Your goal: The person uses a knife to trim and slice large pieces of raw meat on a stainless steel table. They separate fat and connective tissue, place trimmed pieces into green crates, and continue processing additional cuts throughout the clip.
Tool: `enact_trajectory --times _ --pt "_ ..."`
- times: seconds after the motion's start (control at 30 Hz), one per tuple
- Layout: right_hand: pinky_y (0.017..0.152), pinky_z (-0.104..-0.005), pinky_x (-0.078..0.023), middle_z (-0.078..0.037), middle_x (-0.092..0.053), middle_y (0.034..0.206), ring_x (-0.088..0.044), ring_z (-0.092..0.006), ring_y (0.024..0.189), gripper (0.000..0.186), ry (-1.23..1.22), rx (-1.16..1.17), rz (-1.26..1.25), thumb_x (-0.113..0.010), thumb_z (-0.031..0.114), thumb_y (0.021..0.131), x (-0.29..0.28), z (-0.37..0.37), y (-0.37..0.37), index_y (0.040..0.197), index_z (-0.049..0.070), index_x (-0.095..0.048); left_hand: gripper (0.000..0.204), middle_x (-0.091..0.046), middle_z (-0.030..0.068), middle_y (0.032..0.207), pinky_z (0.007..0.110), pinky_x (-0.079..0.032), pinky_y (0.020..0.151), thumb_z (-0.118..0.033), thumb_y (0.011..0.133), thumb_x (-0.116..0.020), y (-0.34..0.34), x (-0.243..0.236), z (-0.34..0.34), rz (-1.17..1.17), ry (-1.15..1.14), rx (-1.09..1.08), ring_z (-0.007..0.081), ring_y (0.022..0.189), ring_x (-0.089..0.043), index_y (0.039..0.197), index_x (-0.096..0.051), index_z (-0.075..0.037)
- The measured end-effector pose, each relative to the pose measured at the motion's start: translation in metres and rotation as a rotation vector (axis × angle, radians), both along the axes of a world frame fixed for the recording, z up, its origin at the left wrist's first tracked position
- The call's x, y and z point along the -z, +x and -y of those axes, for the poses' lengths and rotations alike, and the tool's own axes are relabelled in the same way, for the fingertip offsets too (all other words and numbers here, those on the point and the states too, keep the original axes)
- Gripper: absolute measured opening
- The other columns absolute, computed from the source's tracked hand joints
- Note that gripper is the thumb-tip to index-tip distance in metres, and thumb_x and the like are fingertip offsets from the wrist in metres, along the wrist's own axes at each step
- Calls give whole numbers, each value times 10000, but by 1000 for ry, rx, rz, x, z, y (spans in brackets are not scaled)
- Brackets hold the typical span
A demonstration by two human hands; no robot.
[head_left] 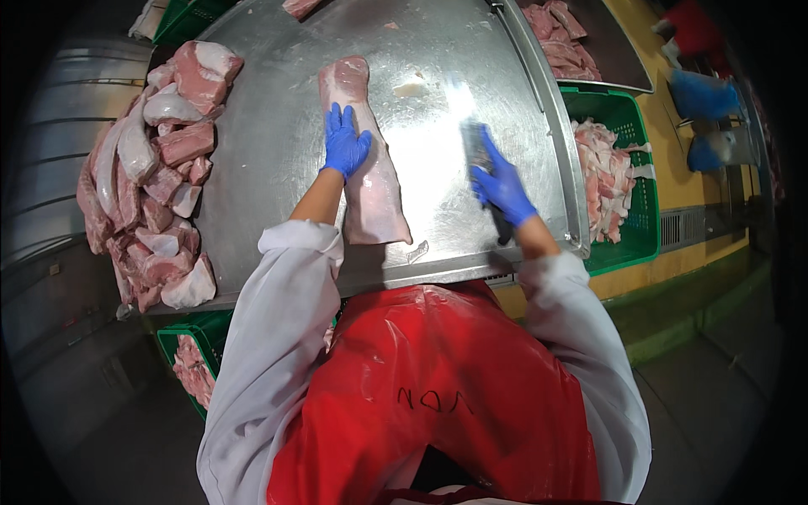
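A steel table [278, 168] bears a heap of meat chunks [151, 177] at its left edge and a long pork slab [370, 168] in the middle. The left hand [344, 141] lies flat and unclenched on the slab; the right hand [502, 187] grips a knife [478, 145] just beside it.

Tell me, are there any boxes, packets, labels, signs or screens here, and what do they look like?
No packets, signs or screens show.
Green plastic crate: right of the steel table, mesh walls, full of pale meat trimmings.
Second green crate: under the table's near-left edge, holding pink meat.
Green crate corner: far left, top edge.
Red apron: dark handwritten marks on its front.
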State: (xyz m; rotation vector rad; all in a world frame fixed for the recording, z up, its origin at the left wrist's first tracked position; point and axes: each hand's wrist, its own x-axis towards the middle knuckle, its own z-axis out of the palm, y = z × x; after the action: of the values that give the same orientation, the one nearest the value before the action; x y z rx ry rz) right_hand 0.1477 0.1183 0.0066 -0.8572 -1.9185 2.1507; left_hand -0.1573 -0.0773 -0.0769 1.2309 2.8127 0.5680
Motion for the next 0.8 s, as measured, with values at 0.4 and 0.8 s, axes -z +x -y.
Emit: enact_trajectory --times 0.4,0.8 --pt "626 -393 -552 -228 -674 953 -648 -277 680 797 453 -383 254 -483 101 899 80 54 -157 1590 211 -101 793 -183 296 1583 533 -162 1199 -210 765 -608 -17 4 -5 86 184 120 490 1464 -151 1487 -332 -32" --pt "596 -399 -538 -249 -672 915 -627 -262 611 777 280 -576 315 -446 132 939 27 36 -154 1591 220 -34 751 -188 288 1586 550 -147 1195 -179 759 -594 -30 4 -16 67 223 63 504 1463 -140 1467 -375 -55"
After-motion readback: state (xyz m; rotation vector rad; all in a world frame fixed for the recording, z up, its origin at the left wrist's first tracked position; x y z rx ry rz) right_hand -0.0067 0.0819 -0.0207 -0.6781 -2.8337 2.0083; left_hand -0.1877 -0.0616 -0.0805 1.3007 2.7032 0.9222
